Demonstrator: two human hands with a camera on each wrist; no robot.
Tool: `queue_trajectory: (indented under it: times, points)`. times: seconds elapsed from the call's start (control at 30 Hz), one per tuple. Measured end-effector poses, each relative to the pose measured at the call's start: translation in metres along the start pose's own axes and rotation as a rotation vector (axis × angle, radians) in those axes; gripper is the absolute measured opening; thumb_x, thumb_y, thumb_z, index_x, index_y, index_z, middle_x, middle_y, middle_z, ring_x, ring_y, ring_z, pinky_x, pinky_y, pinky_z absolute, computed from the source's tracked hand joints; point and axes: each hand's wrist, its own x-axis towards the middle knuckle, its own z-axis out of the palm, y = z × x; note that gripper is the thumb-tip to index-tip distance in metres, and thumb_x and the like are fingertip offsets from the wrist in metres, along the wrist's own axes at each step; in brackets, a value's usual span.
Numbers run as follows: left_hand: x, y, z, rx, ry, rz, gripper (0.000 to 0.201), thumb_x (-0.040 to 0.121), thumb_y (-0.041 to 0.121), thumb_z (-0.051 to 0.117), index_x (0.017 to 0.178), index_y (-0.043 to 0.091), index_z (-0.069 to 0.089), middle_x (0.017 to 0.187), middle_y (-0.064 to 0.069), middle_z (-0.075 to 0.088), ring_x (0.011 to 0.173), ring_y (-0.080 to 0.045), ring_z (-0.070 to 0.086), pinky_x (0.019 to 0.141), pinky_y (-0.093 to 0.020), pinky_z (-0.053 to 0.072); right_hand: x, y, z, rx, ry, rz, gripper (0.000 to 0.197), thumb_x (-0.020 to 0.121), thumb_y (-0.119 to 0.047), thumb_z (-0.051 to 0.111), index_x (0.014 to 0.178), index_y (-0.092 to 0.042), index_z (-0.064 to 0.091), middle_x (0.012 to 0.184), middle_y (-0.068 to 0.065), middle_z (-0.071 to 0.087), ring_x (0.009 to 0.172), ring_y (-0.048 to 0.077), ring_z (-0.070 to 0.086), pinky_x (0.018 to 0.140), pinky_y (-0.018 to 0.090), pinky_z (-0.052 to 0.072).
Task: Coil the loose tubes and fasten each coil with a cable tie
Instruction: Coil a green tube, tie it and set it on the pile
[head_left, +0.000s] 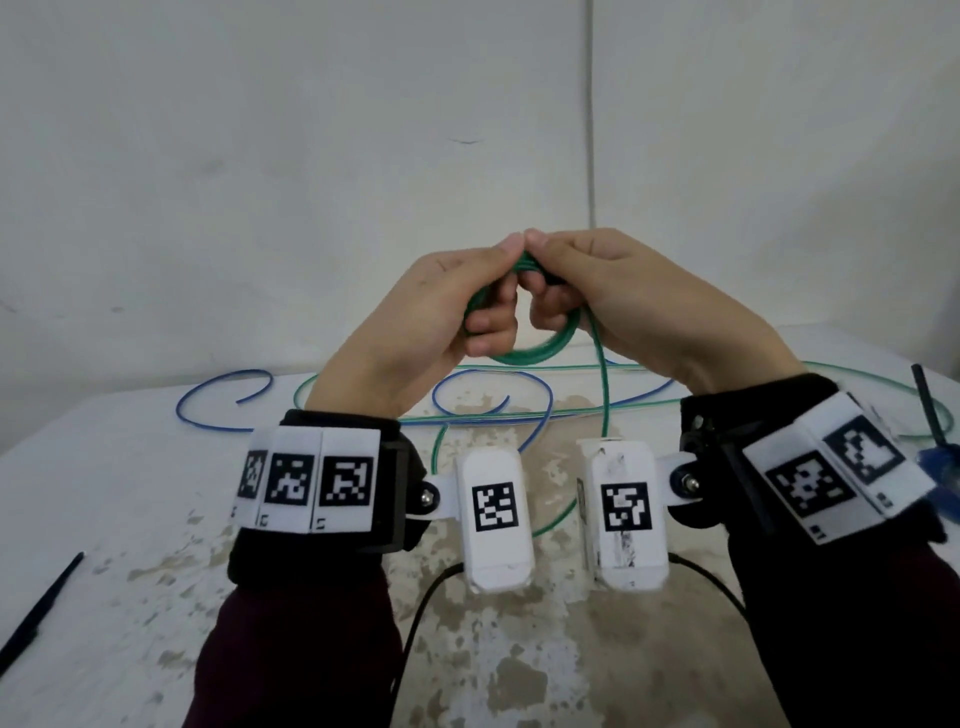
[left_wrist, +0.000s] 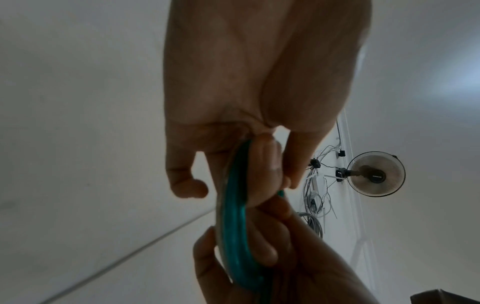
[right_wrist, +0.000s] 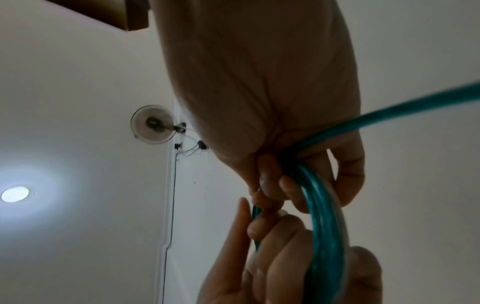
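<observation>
Both hands are raised above the table and hold a small coil of green tube (head_left: 540, 354) between them. My left hand (head_left: 498, 286) grips the coil's left side with curled fingers, its thumb on top. At the coil's right side my right hand (head_left: 540, 275) pinches it, thumb tip against the left thumb. In the left wrist view the left hand (left_wrist: 223, 144) curls round the green coil (left_wrist: 233, 205). The right wrist view has the right hand (right_wrist: 272, 123) wrapped round the coil (right_wrist: 322, 216). The green tube's loose length (head_left: 602, 400) hangs down onto the table. A loose blue tube (head_left: 223, 400) lies in curves behind.
One black cable tie (head_left: 41, 603) lies near the white, worn table's (head_left: 130, 467) left front edge. Another black cable tie (head_left: 930, 410) and a small blue object (head_left: 935, 462) sit at the far right. A pale wall stands close behind the table.
</observation>
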Motion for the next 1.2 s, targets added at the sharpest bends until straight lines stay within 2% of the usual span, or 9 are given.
queue_trajectory:
  times: [0.1,0.2,0.37,0.53,0.7,0.87,1.03,1.1,1.2]
  points:
    - [0.0009,0.0012,-0.0036,0.064,0.113,0.095,0.039,0.103,0.022,0.035,0.066,0.011,0.038,0.055,0.003,0.028,0.046,-0.009,0.017,0.043,-0.015,0.020,0.0025,-0.0004,0.0080,0.084,0.027,-0.003,0.038,0.103,-0.026,0.034,0.076,-0.011,0.055,0.058,-0.001,0.042,0.054,0.009,0.045,0.070,0.025,0.044]
    - [0.0045,0.0030,-0.0043,-0.110,0.232,0.128,0.040,0.103,0.024,0.035,0.065,0.012,0.037,0.051,0.005,0.021,0.043,-0.008,0.016,0.040,-0.015,0.021,0.0049,-0.0010,0.0098,0.211,0.047,0.017,0.038,0.104,-0.023,0.031,0.080,-0.011,0.057,0.057,-0.003,0.052,0.062,0.012,0.053,0.074,0.024,0.049]
    - [0.0013,0.0011,-0.0030,0.000,0.032,-0.015,0.039,0.102,0.026,0.035,0.067,0.010,0.040,0.050,0.003,0.033,0.039,-0.009,0.029,0.047,-0.019,0.026,0.0022,0.0000,0.0045,0.085,0.046,0.006,0.035,0.103,-0.023,0.035,0.077,-0.009,0.052,0.050,-0.008,0.035,0.050,0.008,0.040,0.063,0.020,0.040]
    - [0.0014,0.0016,-0.0017,0.029,0.118,0.113,0.036,0.103,0.023,0.033,0.069,0.011,0.038,0.056,0.001,0.029,0.040,-0.008,0.028,0.046,-0.017,0.026,0.0017,-0.0061,0.0052,0.111,0.094,0.028,0.036,0.102,-0.027,0.037,0.076,-0.012,0.057,0.051,-0.005,0.046,0.057,0.012,0.051,0.070,0.022,0.049]
    - [-0.0012,0.0036,-0.0018,-0.012,-0.054,-0.038,0.037,0.102,0.023,0.032,0.068,0.010,0.040,0.041,0.005,0.032,0.043,-0.018,0.053,0.057,-0.021,0.046,-0.0010,-0.0068,0.0054,0.024,0.078,0.038,0.036,0.103,-0.025,0.036,0.073,-0.011,0.050,0.046,-0.009,0.033,0.048,0.010,0.036,0.057,0.019,0.041]
    - [0.0020,0.0050,-0.0039,-0.094,0.087,0.045,0.037,0.103,0.023,0.030,0.070,0.011,0.039,0.045,0.006,0.031,0.045,-0.016,0.047,0.059,-0.022,0.044,0.0020,-0.0078,0.0060,0.201,0.092,0.094,0.037,0.103,-0.022,0.032,0.077,-0.011,0.056,0.056,-0.001,0.046,0.063,0.019,0.051,0.067,0.025,0.050]
    - [0.0013,0.0042,-0.0013,-0.063,-0.030,-0.113,0.038,0.102,0.026,0.031,0.070,0.010,0.044,0.044,0.001,0.041,0.060,-0.024,0.067,0.068,-0.023,0.051,-0.0011,-0.0071,0.0045,0.062,0.131,0.100,0.037,0.100,-0.019,0.035,0.065,-0.011,0.047,0.046,-0.006,0.032,0.044,0.013,0.033,0.052,0.023,0.030]
    - [0.0010,0.0021,-0.0002,-0.025,0.004,-0.083,0.036,0.102,0.023,0.033,0.071,0.009,0.044,0.046,0.004,0.039,0.052,-0.017,0.060,0.067,-0.022,0.046,0.0006,-0.0065,0.0077,0.016,0.155,0.103,0.038,0.099,-0.019,0.035,0.064,-0.010,0.047,0.042,-0.006,0.031,0.045,0.014,0.032,0.051,0.023,0.034]
    - [0.0024,0.0002,-0.0012,-0.105,0.099,-0.019,0.033,0.103,0.022,0.034,0.074,0.008,0.044,0.048,0.009,0.035,0.043,-0.007,0.033,0.061,-0.022,0.027,0.0017,-0.0088,0.0094,0.112,0.164,0.122,0.038,0.099,-0.020,0.034,0.070,-0.010,0.055,0.047,-0.003,0.039,0.050,0.016,0.041,0.059,0.024,0.047]
